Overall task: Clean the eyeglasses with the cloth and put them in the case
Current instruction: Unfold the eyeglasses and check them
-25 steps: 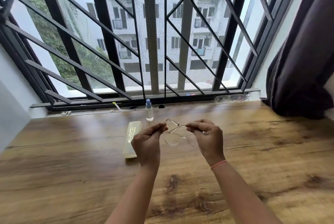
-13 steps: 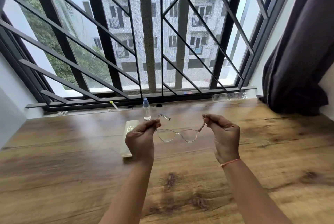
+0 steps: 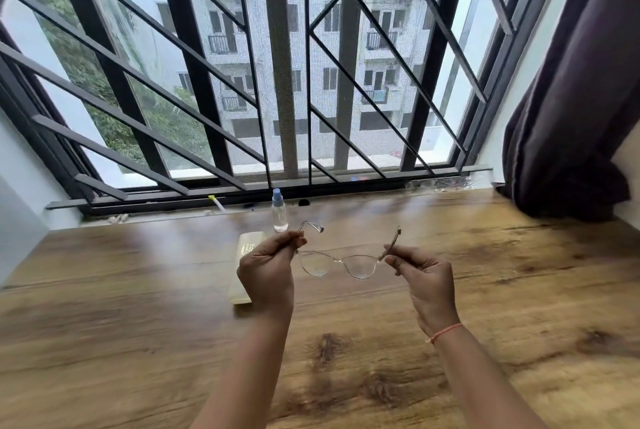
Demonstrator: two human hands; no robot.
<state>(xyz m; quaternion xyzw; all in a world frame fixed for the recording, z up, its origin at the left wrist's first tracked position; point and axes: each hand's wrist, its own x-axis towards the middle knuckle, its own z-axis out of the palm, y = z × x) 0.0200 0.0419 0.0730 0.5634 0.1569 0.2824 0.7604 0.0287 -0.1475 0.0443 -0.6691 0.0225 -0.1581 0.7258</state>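
Clear-framed eyeglasses (image 3: 341,262) hang in the air above the wooden table (image 3: 138,324), both temples unfolded and pointing away from me. My left hand (image 3: 268,272) pinches the left temple near its hinge. My right hand (image 3: 424,276) pinches the right temple. A pale yellow glasses case (image 3: 244,255) lies shut on the table just behind my left hand, partly hidden by it. I see no cloth.
A small clear spray bottle with a blue cap (image 3: 279,210) stands near the window sill behind the case. Black window bars (image 3: 287,82) run along the far edge. A dark curtain (image 3: 571,117) hangs at the right.
My hands have moved apart and the glasses' temples have swung open. The frame went from folded between close hands to spread wide.
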